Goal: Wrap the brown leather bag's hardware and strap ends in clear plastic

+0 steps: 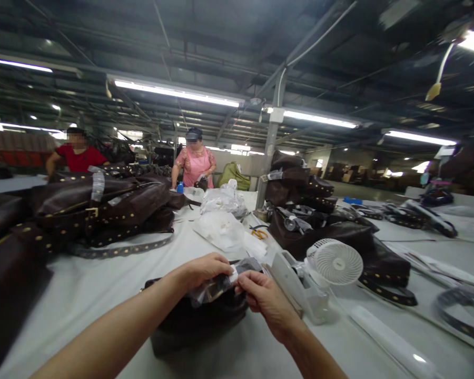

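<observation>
A dark brown leather bag (197, 321) lies on the white table (102, 284) right in front of me. Over its top, both my hands hold a small clear plastic-wrapped piece (215, 287). My left hand (203, 271) is closed on the wrap's upper edge with pinched fingers. My right hand (263, 300) pinches the wrap's right end, beside a bit of white tape or label. What is inside the wrap is too dark to make out.
A small white desk fan (334, 263) stands just right of my hands. Piles of studded brown bags (102, 205) sit left, and more bags (319, 221) right. Loose plastic bags (225, 216) and orange snips (259, 232) lie behind. Two people (195, 160) work at the far end.
</observation>
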Demonstrator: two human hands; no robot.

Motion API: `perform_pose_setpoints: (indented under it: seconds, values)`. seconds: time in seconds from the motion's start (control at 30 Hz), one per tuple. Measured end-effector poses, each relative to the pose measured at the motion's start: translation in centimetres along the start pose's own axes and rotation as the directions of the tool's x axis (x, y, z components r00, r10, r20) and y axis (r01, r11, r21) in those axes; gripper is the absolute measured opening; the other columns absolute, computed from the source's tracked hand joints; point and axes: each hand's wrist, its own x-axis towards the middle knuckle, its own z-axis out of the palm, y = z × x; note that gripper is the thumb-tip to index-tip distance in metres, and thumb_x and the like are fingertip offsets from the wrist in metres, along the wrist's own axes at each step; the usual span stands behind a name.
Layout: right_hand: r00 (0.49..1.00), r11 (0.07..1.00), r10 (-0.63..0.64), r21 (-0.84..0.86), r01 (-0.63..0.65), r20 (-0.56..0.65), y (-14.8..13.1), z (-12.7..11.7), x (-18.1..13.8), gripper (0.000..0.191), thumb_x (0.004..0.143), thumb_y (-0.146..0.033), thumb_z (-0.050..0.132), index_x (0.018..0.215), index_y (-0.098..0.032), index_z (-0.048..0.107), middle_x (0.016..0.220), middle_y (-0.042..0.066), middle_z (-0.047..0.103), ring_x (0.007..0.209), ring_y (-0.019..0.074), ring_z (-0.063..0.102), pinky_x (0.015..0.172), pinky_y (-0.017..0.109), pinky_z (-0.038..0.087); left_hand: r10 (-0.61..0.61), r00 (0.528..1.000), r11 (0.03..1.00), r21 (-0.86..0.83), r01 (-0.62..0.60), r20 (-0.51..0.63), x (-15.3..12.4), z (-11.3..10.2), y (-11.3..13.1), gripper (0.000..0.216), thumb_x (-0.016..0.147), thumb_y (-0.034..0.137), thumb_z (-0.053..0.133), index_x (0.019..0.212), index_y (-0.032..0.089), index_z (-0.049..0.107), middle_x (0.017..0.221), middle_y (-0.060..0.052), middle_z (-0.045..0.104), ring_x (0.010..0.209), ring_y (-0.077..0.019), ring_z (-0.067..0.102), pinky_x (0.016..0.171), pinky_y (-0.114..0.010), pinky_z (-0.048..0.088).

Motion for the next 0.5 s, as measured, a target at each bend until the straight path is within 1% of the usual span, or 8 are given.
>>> perform_pose_setpoints:
  seconds: [0.1, 0.2, 0.33, 0.43, 0.5]
  values:
    - [0.999, 0.998, -0.02, -0.065, 0.017, -0.046, 1.3, 0.1, 0.7, 0.046, 0.061, -0.057, 0.074, 0.069, -0.014, 0.062, 0.062, -0.002, 0.058, 0.042, 0.0012, 0.023, 0.045, 0.023, 0.009, 0.007, 1.0, 1.0, -0.005, -0.007, 0.001, 0.3, -0.1, -0.3, 0.018, 0.057, 0.03, 0.061, 0.066, 0.014, 0.062, 0.055, 0.001, 0.054, 0.05, -0.0102, 0.045, 0.049, -0.022, 0.032]
    - [0.995, 0.993, -0.033, -0.12, 0.021, -0.099, 1.7, 0.1, 1.0, 0.044, 0.06, -0.056, 0.073, 0.068, -0.014, 0.062, 0.06, -0.002, 0.057, 0.042, 0.0017, 0.023, 0.045, 0.023, 0.008, 0.005, 1.0, 0.999, -0.039, -0.005, 0.009, 0.2, 0.0, -0.2, 0.017, 0.055, 0.028, 0.06, 0.065, 0.014, 0.062, 0.056, 0.001, 0.055, 0.05, -0.0102, 0.046, 0.049, -0.023, 0.032]
    - [0.985, 0.973, -0.059, -0.228, 0.021, -0.16, 1.9, 0.4, 1.4, 0.04, 0.063, -0.054, 0.069, 0.062, -0.015, 0.06, 0.058, 0.0, 0.058, 0.043, 0.0034, 0.026, 0.043, 0.022, 0.013, -0.002, 1.0, 1.0, -0.023, 0.002, -0.001, -0.3, 0.1, 0.2, 0.015, 0.056, 0.026, 0.058, 0.064, 0.014, 0.062, 0.054, 0.001, 0.054, 0.047, -0.0099, 0.044, 0.047, -0.023, 0.029]
    - [0.974, 0.943, -0.103, -0.332, 0.031, -0.203, 2.3, 0.4, 1.9, 0.038, 0.066, -0.053, 0.066, 0.059, -0.016, 0.06, 0.054, 0.0, 0.056, 0.043, 0.0057, 0.032, 0.042, 0.022, 0.018, 0.002, 1.0, 1.0, -0.029, -0.002, -0.009, -0.6, 0.2, 0.4, 0.012, 0.057, 0.025, 0.058, 0.062, 0.014, 0.062, 0.053, 0.001, 0.054, 0.047, -0.0099, 0.044, 0.046, -0.022, 0.03]
    - [0.963, 0.917, -0.138, -0.397, 0.036, -0.231, 2.7, 0.3, 2.2, 0.039, 0.068, -0.053, 0.064, 0.056, -0.017, 0.059, 0.051, 0.0, 0.055, 0.042, 0.0074, 0.037, 0.041, 0.022, 0.021, 0.013, 1.0, 0.999, -0.039, -0.013, 0.007, -0.6, 0.1, 0.4, 0.012, 0.058, 0.025, 0.059, 0.061, 0.014, 0.062, 0.053, 0.001, 0.054, 0.048, -0.0098, 0.044, 0.047, -0.022, 0.031]
